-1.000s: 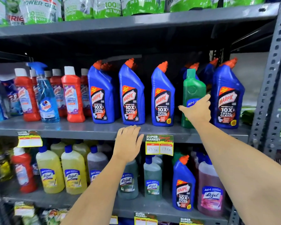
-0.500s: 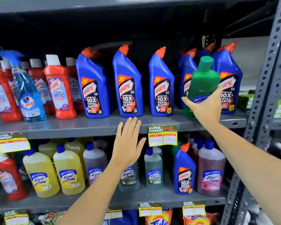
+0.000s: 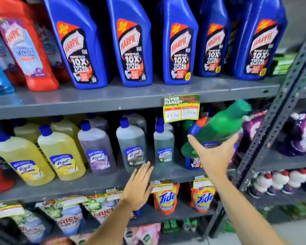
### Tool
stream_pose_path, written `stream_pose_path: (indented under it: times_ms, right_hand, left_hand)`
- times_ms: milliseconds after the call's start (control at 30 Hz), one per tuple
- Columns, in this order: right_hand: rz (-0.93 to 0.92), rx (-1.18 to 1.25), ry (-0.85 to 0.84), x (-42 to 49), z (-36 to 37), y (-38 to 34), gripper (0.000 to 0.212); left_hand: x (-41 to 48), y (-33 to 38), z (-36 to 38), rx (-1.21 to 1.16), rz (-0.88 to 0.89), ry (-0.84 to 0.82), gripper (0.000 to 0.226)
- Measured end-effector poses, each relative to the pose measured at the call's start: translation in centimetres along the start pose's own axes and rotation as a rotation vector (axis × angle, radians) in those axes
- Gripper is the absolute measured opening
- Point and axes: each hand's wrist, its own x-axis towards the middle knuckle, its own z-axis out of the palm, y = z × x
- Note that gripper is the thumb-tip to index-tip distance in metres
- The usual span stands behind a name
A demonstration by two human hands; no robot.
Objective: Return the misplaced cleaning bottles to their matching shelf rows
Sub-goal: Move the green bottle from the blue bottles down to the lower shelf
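My right hand grips a green Lizol bottle, tilted with its cap up to the right, in front of the right end of the Lizol shelf. Behind it a blue Harpic bottle stands among the Lizol bottles, mostly hidden. My left hand is open, fingers spread, just below the front edge of that shelf. A row of blue Harpic bottles fills the shelf above. Yellow, purple and grey-green Lizol bottles stand in rows on the middle shelf.
Red Harpic bottles stand at upper left. A price tag hangs from the upper shelf edge. Tide pouches and Ariel packs sit on the lower shelf. A grey perforated upright borders the right, with purple detergent packs beyond.
My right hand has lifted the green bottle off the Harpic shelf and brought it down to the Lizol shelf level, tilted. My left hand dropped lower. The view has tipped downward.
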Motion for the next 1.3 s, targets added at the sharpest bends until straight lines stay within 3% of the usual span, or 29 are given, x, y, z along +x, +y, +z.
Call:
stream_pose_path:
  times_ms: [100, 267, 700, 800, 867, 1000, 1067, 1167, 1300]
  right_hand:
    - [0.050, -0.094, -0.113, -2.4, 2.2, 3.7, 0.094]
    - [0.097, -0.185, -0.257, -4.4, 6.0, 8.1, 0.098]
    - [0.179, -0.403, -0.384, -5.6, 9.6, 12.5, 0.113]
    - [0.197, -0.363, -0.440, -5.8, 9.1, 12.6, 0.117]
    - [0.203, -0.290, -0.470, -6.3, 8.1, 13.0, 0.109]
    - [0.122, -0.199, -0.197, -6.8, 5.3, 14.2, 0.066]
    - [0.045, -0.258, -0.021, -5.3, 4.0, 15.0, 0.058]
    - [0.066, -0.386, 0.056, -2.1, 2.9, 15.7, 0.073]
    - [0.139, -0.440, -0.098, 0.3, 3.5, 15.7, 0.101]
  left_hand:
    - [-0.8, -0.8, 1.8, -0.004, -0.073, -0.117, 0.068]
    - [-1.5, -1.2, 3.7, 0.057, -0.102, -0.253, 0.080]
    - [-1.6, -1.2, 3.6, 0.083, -0.085, -0.223, 0.083]
    - [-1.7, -1.2, 3.6, 0.061, -0.075, -0.208, 0.080]
    - [-1.8, -1.2, 3.8, 0.033, -0.070, -0.186, 0.079]
    - [-1.9, -1.1, 4.0, 0.023, -0.090, -0.181, 0.081]
    - [-1.9, -1.1, 4.2, 0.048, -0.096, -0.175, 0.079]
    - [-1.8, -1.0, 4.4, 0.066, -0.104, -0.180, 0.079]
    - [-1.8, -1.1, 4.7, 0.062, -0.103, -0.158, 0.079]
